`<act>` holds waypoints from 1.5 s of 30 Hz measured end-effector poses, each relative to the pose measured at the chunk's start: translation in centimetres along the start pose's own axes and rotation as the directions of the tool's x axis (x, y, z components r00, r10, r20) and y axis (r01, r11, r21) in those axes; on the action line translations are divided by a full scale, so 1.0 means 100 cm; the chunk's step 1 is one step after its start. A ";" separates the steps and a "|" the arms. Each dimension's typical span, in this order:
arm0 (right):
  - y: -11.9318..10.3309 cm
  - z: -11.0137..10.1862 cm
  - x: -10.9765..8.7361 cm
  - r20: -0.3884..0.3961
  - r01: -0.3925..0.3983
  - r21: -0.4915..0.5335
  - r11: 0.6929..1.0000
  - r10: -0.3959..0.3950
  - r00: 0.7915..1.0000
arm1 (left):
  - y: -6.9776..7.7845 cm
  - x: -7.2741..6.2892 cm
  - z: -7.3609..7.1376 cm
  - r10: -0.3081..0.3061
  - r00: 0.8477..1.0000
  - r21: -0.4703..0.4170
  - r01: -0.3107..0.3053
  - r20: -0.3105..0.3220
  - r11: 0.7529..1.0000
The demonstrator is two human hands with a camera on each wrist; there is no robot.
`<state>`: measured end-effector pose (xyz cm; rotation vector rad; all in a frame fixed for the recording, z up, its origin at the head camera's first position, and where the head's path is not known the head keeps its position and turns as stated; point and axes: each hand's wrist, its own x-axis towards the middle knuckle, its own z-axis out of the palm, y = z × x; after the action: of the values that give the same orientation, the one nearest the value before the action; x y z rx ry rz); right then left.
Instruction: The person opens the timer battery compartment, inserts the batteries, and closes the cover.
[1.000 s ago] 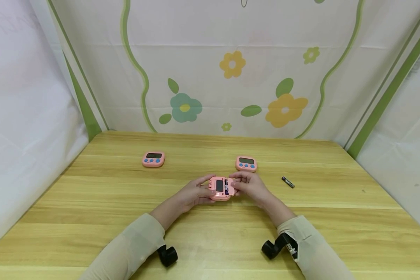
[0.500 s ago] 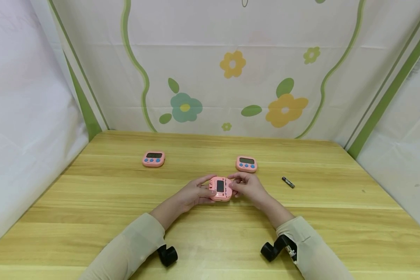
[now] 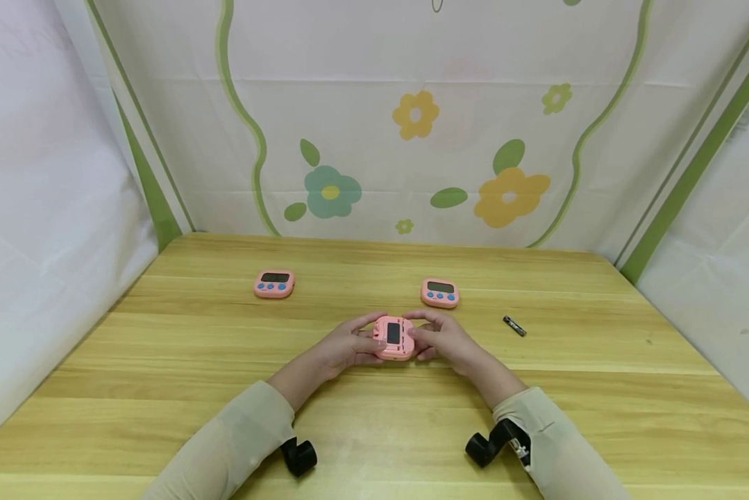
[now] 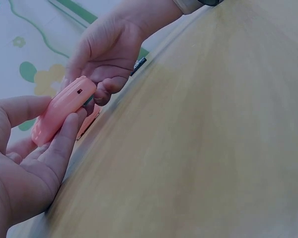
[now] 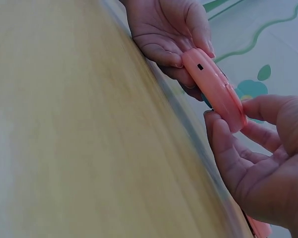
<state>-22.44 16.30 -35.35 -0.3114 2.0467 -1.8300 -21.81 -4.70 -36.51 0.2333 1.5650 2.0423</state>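
Observation:
Between both hands is a pink digital timer [image 3: 394, 338], back side up, with its battery cover lying over the slot at its right. My left hand [image 3: 343, 347] grips the left end, thumb on the back face and fingers beneath. On the opposite end my right hand [image 3: 445, 340] pinches, its thumb on the cover. From the left wrist view, the timer [image 4: 64, 111] shows its edge with a small dark slot. In the right wrist view the right hand's thumb and fingers hold the timer's near end [image 5: 216, 89]. Its front face is mostly hidden.
Two more pink timers with blue buttons lie face up: one at the left [image 3: 273, 285], one behind my right hand [image 3: 439, 293]. A small battery [image 3: 514, 326] lies to the right on the wooden table [image 3: 374, 430]. A flowered cloth [image 3: 374, 160] hangs behind.
The battery cover has come down over the battery, which showed in the slot one second ago. My right hand has shifted slightly at the timer's right end; my left hand keeps its grip.

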 end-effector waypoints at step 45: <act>0.003 0.003 0.000 0.072 -0.030 0.176 0.984 0.018 0.997 | 0.003 0.000 0.000 0.000 1.000 0.011 0.000 0.013 1.000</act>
<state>-22.26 16.10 -35.72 -0.2961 1.8177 -1.9419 -21.92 -4.71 -36.19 0.2500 1.5689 2.0284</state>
